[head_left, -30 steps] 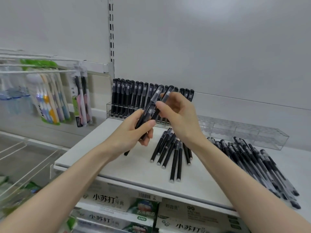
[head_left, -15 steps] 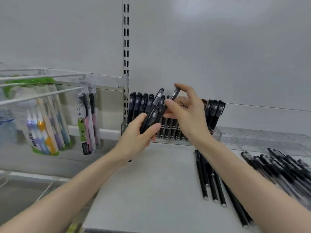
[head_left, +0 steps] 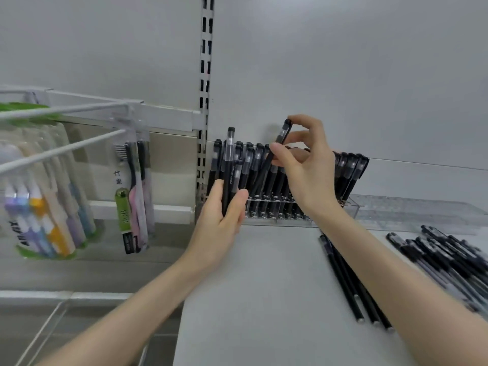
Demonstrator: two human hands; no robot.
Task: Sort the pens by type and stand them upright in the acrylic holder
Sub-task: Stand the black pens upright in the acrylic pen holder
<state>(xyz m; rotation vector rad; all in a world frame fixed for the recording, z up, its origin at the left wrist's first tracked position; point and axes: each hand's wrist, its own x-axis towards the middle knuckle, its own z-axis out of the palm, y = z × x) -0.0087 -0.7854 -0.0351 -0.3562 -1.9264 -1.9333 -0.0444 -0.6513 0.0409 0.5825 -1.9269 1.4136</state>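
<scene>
Several pens (head_left: 228, 159) gripped in left hand (head_left: 221, 220); right hand (head_left: 310, 178) fingers (head_left: 280, 152) pinch tilted pen (head_left: 269, 161), hiding part of holder (head_left: 355, 208).

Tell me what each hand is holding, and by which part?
The left hand grips a small bunch of black pens by their lower barrels. The right hand pinches a single black pen at its capped upper end, forefinger on top.
</scene>
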